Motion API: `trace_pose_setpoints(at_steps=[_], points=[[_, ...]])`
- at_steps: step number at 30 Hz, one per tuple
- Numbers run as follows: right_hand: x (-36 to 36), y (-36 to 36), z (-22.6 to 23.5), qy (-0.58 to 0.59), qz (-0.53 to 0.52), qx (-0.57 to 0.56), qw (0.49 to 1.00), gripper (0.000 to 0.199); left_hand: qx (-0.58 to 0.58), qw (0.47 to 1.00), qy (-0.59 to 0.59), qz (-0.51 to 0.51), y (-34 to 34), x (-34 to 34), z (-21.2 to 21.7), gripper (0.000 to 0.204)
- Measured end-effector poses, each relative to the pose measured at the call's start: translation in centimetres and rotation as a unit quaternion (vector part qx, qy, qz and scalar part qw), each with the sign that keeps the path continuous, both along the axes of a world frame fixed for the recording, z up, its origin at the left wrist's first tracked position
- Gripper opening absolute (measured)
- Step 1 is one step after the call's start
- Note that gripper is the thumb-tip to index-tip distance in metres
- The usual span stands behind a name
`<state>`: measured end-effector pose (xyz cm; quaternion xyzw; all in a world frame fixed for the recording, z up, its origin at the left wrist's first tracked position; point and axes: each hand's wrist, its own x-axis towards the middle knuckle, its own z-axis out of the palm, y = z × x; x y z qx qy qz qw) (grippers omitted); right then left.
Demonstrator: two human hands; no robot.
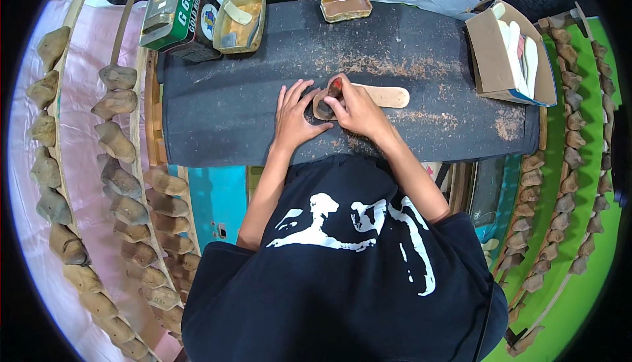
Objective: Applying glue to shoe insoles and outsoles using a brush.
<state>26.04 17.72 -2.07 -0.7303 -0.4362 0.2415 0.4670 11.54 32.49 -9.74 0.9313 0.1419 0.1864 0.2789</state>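
Far left: wooden shoe lasts [117,139] hung on slanted rails. Then green metal can [172,23] and tan tray [237,47] at the bench's back left corner. Left hand [295,118] next, fingers spread and slightly bent, thumb out toward the insole's left end; gripping nothing that shows, contact with the insole can't be told. Red-tipped dark hand tool [336,83] upright over that end, clenched in the right hand [359,110]; its working end is hidden. Pale insole [388,96] lies flat on the dark bench cloth [224,112], running out right from under the right hand. Shallow brown-filled dish [347,17] behind it. Shavings [421,67] scattered nearby. Right: cardboard box [486,59] of white soles [529,66].

Step, likely: tool work at the insole's left end. Next move probably calls for steadying the insole, left fingertips clear of the tool.
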Motion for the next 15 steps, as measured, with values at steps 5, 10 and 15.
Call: trace_pose_setpoints(at_steps=[5, 10, 15], points=[[-0.4, 0.2, 0.3, -0.006, 0.051, 0.002, 0.999, 0.03, -0.005, 1.0, -0.001, 0.006, 0.1, -0.1, -0.1, 0.088], [-0.2, 0.0, -0.6, -0.045, 0.057, 0.016, 0.997, 0.028, -0.016, 1.0, -0.011, -0.006, -0.1, 0.2, 0.2, 0.087], [0.8, -1.3, -0.2, -0.054, 0.015, 0.019, 0.998, 0.027, -0.006, 1.0, 0.012, 0.002, 0.1, 0.0, -0.3, 0.084]])
